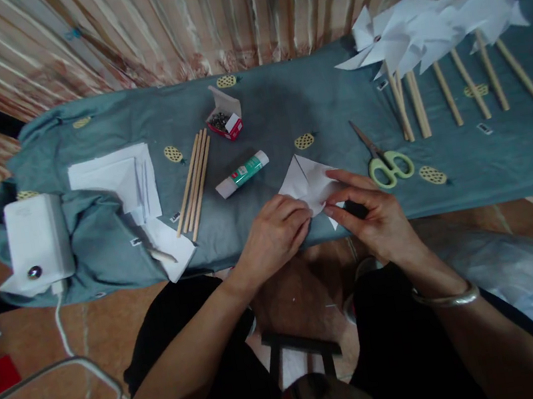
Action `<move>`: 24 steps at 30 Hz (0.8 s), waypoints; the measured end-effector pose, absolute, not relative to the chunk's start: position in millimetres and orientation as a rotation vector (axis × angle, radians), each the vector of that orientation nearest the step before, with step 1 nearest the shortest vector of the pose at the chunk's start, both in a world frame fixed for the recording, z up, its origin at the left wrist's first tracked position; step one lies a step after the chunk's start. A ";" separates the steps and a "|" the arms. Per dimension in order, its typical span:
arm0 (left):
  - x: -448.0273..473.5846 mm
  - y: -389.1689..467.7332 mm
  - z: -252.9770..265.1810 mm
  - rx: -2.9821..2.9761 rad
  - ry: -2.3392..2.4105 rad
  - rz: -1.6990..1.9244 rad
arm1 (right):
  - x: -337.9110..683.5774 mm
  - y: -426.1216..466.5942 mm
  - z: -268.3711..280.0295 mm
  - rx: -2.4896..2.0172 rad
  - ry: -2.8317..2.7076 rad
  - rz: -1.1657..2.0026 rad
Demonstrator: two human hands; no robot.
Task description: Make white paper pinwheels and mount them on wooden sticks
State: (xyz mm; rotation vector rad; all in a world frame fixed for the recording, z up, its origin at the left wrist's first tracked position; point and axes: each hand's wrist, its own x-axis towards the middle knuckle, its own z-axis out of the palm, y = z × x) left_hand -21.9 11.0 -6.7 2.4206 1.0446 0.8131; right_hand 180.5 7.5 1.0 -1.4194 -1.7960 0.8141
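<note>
Now we hold white paper point(310, 175) near the front edge of the desk point(277, 110).
Our left hand point(279, 230), curled nearly closed, grips its left side; our right hand point(370, 213), half-curled, pinches its right.

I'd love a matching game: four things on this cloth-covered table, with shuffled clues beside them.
1. green-handled metal scissors
2. small red cardboard box
3. cylindrical glue stick
4. creased white paper

A. white ends, green label
B. touched by the left hand and right hand
C. nearest the white paper pinwheels
D. flap raised, small pieces inside

Pairs: 1-C, 2-D, 3-A, 4-B
</note>
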 end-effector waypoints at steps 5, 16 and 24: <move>-20.4 10.4 -4.7 2.394 1.061 0.813 | 176.7 7.4 -0.2 -1.434 -1.764 0.803; -17.8 4.8 -13.6 2.392 1.050 0.878 | 169.8 8.1 -5.2 -1.515 -1.754 0.668; -15.0 6.3 -14.6 2.402 1.095 0.885 | 166.5 8.3 -6.2 -1.544 -1.738 0.641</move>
